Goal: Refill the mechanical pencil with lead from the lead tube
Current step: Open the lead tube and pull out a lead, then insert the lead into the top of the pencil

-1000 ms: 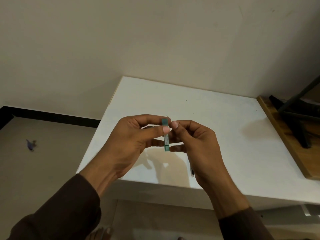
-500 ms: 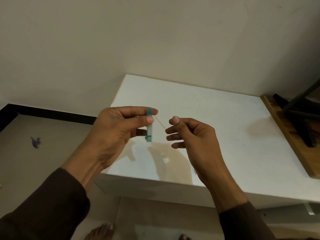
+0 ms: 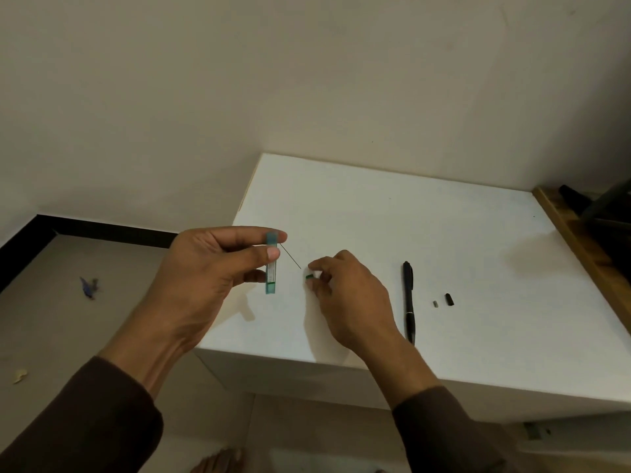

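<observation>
Lead tube (image 3: 271, 268) in left hand (image 3: 218, 268) — upright

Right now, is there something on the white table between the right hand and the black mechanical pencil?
Nothing visible stands between them. The right hand pinches a small green piece on the white table; the black mechanical pencil lies to its right across bare surface. Two small dark parts lie beyond the pencil.
</observation>
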Demonstrator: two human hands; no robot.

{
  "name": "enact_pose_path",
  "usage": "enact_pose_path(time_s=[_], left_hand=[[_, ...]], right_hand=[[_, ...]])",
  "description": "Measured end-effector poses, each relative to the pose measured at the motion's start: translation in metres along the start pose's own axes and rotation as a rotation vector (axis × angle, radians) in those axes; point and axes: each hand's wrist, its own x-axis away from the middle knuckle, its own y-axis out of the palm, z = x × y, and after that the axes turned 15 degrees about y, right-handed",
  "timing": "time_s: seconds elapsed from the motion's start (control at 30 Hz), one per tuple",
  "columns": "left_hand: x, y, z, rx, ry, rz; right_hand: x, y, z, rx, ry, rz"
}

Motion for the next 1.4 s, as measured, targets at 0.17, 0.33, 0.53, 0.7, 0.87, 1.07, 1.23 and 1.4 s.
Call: enact_pose_path(time_s=[0.17,0.33,0.53,0.7,0.87,1.07,1.23,1.4], left_hand=[[0.001,0.004,-0.001,-0.003,0.005,-0.022],[0.002,0.017,0.001,-0.013,0.004,-0.052],[0.004,0.041,0.004,-0.021,0.037,-0.139],[0.004,0.057,0.007,0.015,0.048,-0.173],[0.004,0.063,0.011,0.052,0.052,-0.193],[0.003,0.062,0.013,0.058,0.038,-0.208],[0.003,0.058,0.015,0.018,0.023,-0.239],[0.003,0.057,0.015,-0.014,0.004,-0.263]], right_hand=[[-0.003,0.001,0.0,-0.024,0.0,-0.008],[0.0,-0.037,-0.004,-0.592,0.078,0.035],[0.017,-0.08,-0.006,-0.857,-0.088,-0.041],[0.019,-0.089,0.008,-0.818,-0.106,-0.053],[0.017,-0.094,0.016,-0.745,-0.094,-0.051],[0.015,-0.094,0.018,-0.764,-0.123,-0.07],[0.017,-0.094,0.017,-0.752,-0.15,-0.085],[0.018,-0.096,0.017,-0.682,-0.179,-0.085]])
